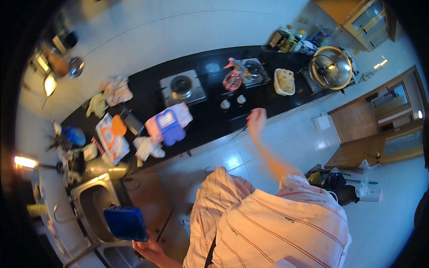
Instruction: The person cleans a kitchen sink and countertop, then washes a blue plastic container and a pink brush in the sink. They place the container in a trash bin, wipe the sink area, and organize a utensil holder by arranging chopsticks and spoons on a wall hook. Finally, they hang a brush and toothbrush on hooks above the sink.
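Note:
My left hand (147, 248) grips the near corner of a blue plastic tub (124, 222). The tub is held tilted over the edge of a steel sink (95, 201), and its dark inside faces up. My right hand (257, 122) is slightly blurred in front of the black counter (207, 115). Its fingers are loosely bent and apart, and I see nothing in them. Nearest to it are two stove knobs (241, 99), a pink spray bottle (232, 80) and a white dish holding a beige lump, possibly dough (285, 82).
Gas burners (182, 85) are set in the counter. Left of them lie a pink and purple package (169, 124), a wipes pack (112, 137) and crumpled cloths (115, 88). A large glass-lidded pan (330, 68) and several bottles (288, 40) stand far right. A wooden door (375, 150) stands ajar.

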Available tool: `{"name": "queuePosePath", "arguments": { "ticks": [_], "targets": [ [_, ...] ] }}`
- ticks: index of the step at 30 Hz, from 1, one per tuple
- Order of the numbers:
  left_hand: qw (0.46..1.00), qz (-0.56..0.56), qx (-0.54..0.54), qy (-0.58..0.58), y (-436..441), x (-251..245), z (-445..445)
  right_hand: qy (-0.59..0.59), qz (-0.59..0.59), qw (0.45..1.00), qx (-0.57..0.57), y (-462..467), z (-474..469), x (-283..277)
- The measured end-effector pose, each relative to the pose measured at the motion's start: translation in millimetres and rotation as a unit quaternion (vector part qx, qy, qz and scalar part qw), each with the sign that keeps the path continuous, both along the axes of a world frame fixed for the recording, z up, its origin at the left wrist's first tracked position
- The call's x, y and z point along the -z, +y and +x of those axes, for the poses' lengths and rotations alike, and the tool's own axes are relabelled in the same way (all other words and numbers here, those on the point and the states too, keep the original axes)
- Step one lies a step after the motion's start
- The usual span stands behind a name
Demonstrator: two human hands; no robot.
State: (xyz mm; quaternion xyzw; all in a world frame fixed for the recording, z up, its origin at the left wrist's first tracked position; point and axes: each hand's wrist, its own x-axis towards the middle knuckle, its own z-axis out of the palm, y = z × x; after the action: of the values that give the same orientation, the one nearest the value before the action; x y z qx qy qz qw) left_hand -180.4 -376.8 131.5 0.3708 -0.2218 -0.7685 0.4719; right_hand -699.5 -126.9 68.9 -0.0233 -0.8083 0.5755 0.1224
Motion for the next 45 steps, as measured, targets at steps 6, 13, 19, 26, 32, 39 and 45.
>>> {"name": "queuePosePath", "arguments": {
  "ticks": [6,13,19,26,32,39,45],
  "targets": [
    [0.993,0.057,0.098,0.041,-1.0,-7.3,-125.0,-0.266,-0.319,0.888,0.195,192.0,-229.1,66.9],
    [0.985,0.039,0.152,0.072,12.9,-19.6,-171.8,-0.215,-0.251,0.924,0.192,224.1,-267.0,91.8],
    [0.993,-0.001,0.104,0.06,30.5,-9.5,-133.0,-0.085,0.007,0.996,0.034,221.9,-214.3,4.2],
    [0.996,0.05,-0.047,0.062,91.7,18.7,-33.6,-0.115,0.078,0.938,-0.319,86.7,-76.6,-157.5],
    [0.979,0.077,-0.19,0.017,160.0,29.0,90.2,-0.11,0.121,0.806,-0.569,-110.2,126.5,-148.4],
    [0.878,0.101,-0.469,-0.003,285.2,45.9,159.7,-0.349,0.054,0.361,-0.863,-267.3,464.8,-117.8],
    [0.773,0.091,-0.628,0.009,329.0,63.8,157.8,-0.428,0.029,0.262,-0.865,-376.0,743.9,-44.0]
  ]
}}
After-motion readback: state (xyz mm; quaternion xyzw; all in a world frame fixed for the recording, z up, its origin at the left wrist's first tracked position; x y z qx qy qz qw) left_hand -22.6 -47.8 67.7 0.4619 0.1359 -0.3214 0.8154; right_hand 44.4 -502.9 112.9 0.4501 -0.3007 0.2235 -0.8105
